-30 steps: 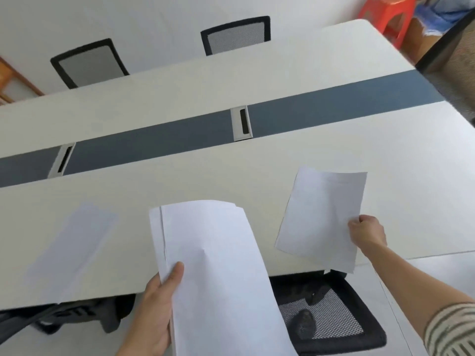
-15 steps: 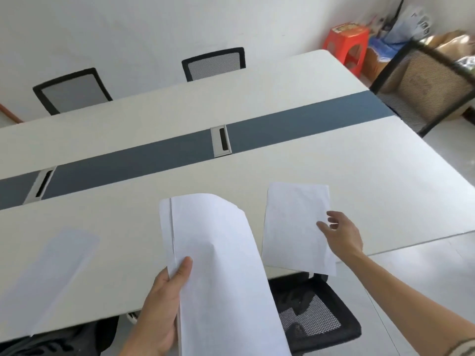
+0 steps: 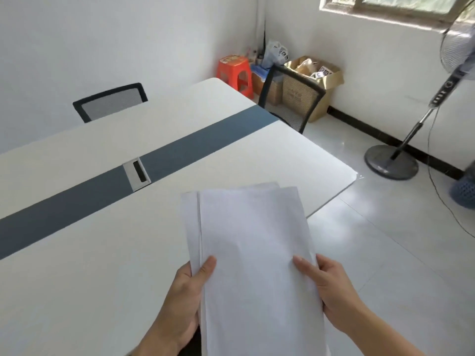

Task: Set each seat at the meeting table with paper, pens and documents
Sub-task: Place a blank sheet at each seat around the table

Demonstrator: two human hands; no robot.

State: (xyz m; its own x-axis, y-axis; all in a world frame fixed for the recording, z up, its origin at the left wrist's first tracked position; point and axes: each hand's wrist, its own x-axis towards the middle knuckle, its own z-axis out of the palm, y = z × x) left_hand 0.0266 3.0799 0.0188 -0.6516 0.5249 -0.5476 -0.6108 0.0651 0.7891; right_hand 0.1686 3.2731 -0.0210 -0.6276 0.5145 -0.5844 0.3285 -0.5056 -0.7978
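Observation:
I hold a stack of white paper sheets upright-tilted over the near edge of the white meeting table. My left hand grips the stack's left edge, thumb on top. My right hand grips its right edge, thumb on the front sheet. The single sheets laid on the table earlier are hidden behind the stack or out of frame. No pens or documents are in view.
A grey-blue strip with a cable slot runs across the table. One black mesh chair stands at the far side, another at the table's right end. A red stool, cardboard boxes and a standing fan fill the corner.
My right hand let go of the single sheet on the table and came back to grip the stack's right edge. My view swung right toward the table's end and corner.

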